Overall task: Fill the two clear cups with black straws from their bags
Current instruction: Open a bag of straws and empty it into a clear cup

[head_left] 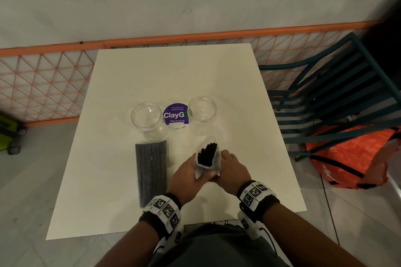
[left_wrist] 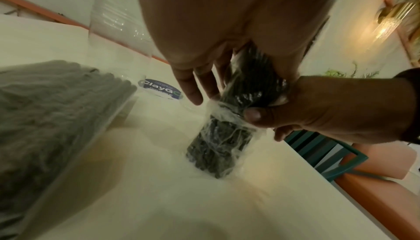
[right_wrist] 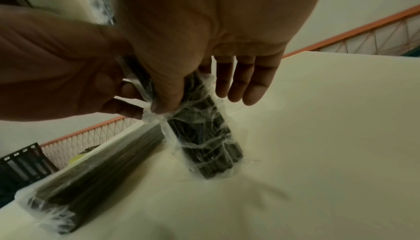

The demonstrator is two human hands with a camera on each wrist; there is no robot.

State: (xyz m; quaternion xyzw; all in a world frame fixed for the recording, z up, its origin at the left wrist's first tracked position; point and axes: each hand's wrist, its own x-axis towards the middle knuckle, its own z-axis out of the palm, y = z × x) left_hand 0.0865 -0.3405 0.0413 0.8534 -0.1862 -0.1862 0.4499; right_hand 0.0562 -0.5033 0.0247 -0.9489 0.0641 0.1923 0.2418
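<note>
Straw bag (head_left: 208,156) upright in hands (head_left: 211,171)

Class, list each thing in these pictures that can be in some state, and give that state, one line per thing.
Left cup: upright, empty.
Right cup: upright, empty.
Held bag of straws: standing on end on the table, top open.
Second bag of straws: lying flat, untouched.
Left hand: grips the held bag.
Right hand: pinches the held bag.

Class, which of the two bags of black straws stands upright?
The clear plastic bag of black straws gripped by both hands; the other straw bag lies flat, untouched.
</note>
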